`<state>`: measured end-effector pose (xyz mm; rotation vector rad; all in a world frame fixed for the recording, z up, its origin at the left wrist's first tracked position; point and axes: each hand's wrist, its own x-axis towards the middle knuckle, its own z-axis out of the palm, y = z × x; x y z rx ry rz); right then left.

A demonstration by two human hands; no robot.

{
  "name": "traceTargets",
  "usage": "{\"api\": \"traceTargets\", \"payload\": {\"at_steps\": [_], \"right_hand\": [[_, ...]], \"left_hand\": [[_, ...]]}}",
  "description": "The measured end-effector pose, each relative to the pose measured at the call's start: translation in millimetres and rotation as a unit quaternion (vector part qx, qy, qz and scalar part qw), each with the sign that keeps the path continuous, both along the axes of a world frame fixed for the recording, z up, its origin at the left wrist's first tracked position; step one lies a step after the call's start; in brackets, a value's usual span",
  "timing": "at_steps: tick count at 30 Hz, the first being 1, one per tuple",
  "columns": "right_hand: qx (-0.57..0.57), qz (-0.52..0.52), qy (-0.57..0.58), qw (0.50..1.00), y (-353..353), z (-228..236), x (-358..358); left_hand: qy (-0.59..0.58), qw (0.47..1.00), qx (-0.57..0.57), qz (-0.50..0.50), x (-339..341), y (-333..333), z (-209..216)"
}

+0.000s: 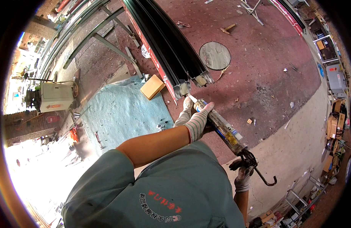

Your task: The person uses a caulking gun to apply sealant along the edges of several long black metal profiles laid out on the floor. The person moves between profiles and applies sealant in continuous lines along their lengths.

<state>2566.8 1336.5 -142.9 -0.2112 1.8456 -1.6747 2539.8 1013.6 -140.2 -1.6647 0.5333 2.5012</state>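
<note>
Metal-framed and stiff, the caulking gun (230, 136) looks fairly heavy, its smooth sealant tube best steadied near the nozzle while the trigger end takes the load. Its tip meets the end of the black aluminium profiles (171, 49). The gloved left hand (196, 119) wraps the tube; the gloved right hand (243, 175) grips the handle, above the reddish floor (266, 68)

just one head-worn fisheye looking steeply down, close over the person's own chest and arms, floor (266, 72) curving toward the rim.
</note>
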Motion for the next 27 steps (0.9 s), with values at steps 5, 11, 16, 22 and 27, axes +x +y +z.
{"api": "traceTargets", "payload": {"at_steps": [5,11,16,22,27], "right_hand": [[-0.029,0.026,-0.068,0.997,19.4,-14.3,4.4],[-0.014,0.045,0.014,0.999,0.0,5.7,4.1],[0.033,0.051,0.069,0.996,-15.5,20.8,-0.4],[-0.024,0.031,0.074,0.996,-33.7,20.8,-5.3],[-0.025,0.004,0.075,0.997,-43.7,25.9,-4.5]], "left_hand": [[0.005,1.0,-0.002,-0.016,2.9,1.9,-15.4],[0.009,1.0,0.012,-0.009,2.5,0.2,-13.0],[0.028,0.999,0.028,0.01,4.9,-3.3,-31.8],[0.041,0.996,-0.047,-0.064,-7.3,-19.9,-22.8],[0.034,0.995,-0.059,-0.079,-9.4,-26.5,-14.4]]}}
